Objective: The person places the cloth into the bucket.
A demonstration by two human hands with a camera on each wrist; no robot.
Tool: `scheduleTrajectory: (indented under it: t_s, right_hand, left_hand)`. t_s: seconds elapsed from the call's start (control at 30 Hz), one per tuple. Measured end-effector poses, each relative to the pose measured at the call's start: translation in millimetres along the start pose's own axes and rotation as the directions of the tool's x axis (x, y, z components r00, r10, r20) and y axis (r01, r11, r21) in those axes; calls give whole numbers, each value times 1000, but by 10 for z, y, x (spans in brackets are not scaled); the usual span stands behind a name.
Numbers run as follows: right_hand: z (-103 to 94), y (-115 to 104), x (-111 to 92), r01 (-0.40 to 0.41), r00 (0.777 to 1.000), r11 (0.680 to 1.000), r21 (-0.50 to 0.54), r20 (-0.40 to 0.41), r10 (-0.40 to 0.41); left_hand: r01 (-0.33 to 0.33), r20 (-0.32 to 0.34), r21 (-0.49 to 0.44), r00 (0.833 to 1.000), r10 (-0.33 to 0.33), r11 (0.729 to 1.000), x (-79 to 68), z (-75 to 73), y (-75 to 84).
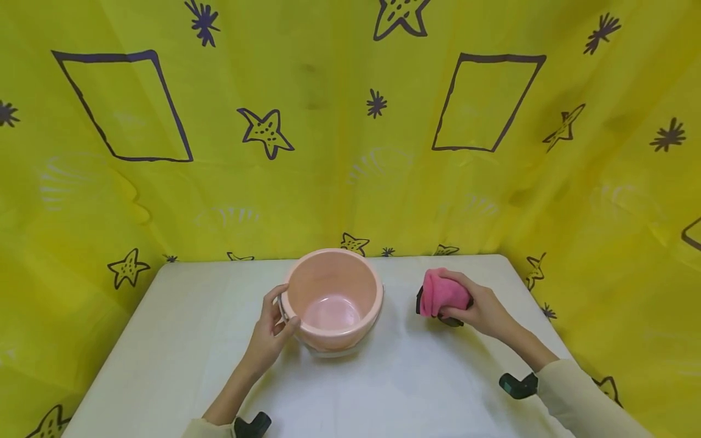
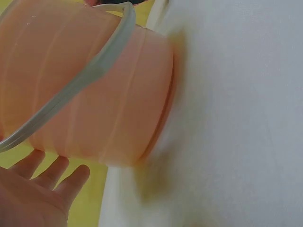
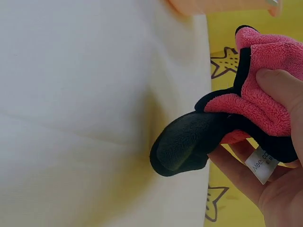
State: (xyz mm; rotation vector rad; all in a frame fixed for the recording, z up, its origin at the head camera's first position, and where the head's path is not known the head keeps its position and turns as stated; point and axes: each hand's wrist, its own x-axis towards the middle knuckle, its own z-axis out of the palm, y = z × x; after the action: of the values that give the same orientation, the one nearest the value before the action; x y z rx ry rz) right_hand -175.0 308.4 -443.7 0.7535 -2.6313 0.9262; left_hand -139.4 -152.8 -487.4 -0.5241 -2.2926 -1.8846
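The cloth point(image 1: 445, 292) is in the person's right hand point(image 1: 482, 310), held just above the worktop point(image 1: 416, 389), to the right of the bucket point(image 1: 331, 281) and apart from it. That grip is clamped on the bunched cloth: the right wrist view shows the thumb pressing the pink face while the fingers lie underneath, near a white label point(image 3: 262, 165). A dark flap point(image 3: 189, 139) droops free of the hand.

The left hand's point(image 1: 266, 339) grip is closed on the bucket's near-left edge, thumb at the rim and other fingers against the outer wall. The bucket stands upright on the worktop, its pale handle point(image 2: 92, 71) hanging slantwise down the side.

The cloth looks plush and should be light, limp and hard to damage; its pile ought to give good purchase, though loose corners may flop. A bunched middle, as here, is a sound place to hold it. The bucket looks like smooth plastic, probably light and fairly stiff, perhaps a little slippery; its rim suits a steadying hold better than the swinging handle.
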Motion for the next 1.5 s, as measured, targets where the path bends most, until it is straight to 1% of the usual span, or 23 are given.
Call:
scheduleTrajectory:
  t_s: [0.1, 0.17, 0.3, 0.43, 0.63, 0.8, 1.07, 1.13, 1.2, 1.4, 1.5]
  right_hand:
    - [-70, -57, 60, -3, 1000, 1000, 16, 7, 3]
    - [-111, -97, 103, -5, 1000, 1000, 23, 15, 4]
    - [-175, -182, 197, -6, 999, 1000, 25, 32, 6]
    - [-228, -244, 297, 0, 1000, 1000, 17, 30, -1]
    - [-317, -308, 415, 14, 1000, 1000, -4, 25, -14]
    - [-382, -354, 491, 22, 999, 1000, 10, 33, -22]
    - [-481, -463, 611, -30, 998, 999, 28, 61, 28]
    - [-502, -494, 652, -29, 998, 999, 33, 62, 27]
    - [-519, -530, 697, -16, 998, 999, 39, 60, 14]
    - [-539, -614, 841, 69, 997, 997, 26, 30, -70]
    - [-534, -648, 911, 99, 995, 995, 23, 18, -99]
  left_hand:
    - [-12, -5, -24, 1000, 11, 1000, 12, 22, -24]
    - [-13, -7, -24, 1000, 13, 1000, 17, 30, -26]
    - [-11, -13, -30, 1000, 11, 999, 8, 36, -34]
    - [-10, -21, -44, 1000, 9, 999, -4, 29, -49]
    - [-13, -30, -43, 999, 11, 999, 1, 23, -58]
    - [0, -42, -34, 999, -2, 999, -4, 33, -58]
    - [9, -57, -9, 998, -9, 1000, -13, 51, -67]
    - [8, -61, 2, 998, -8, 1000, -15, 55, -74]
    - [9, -64, 13, 998, -8, 1000, -17, 57, -77]
    - [6, -66, 20, 998, -5, 1000, -12, 59, -64]
    - [4, -65, 20, 998, -3, 1000, -8, 56, -55]
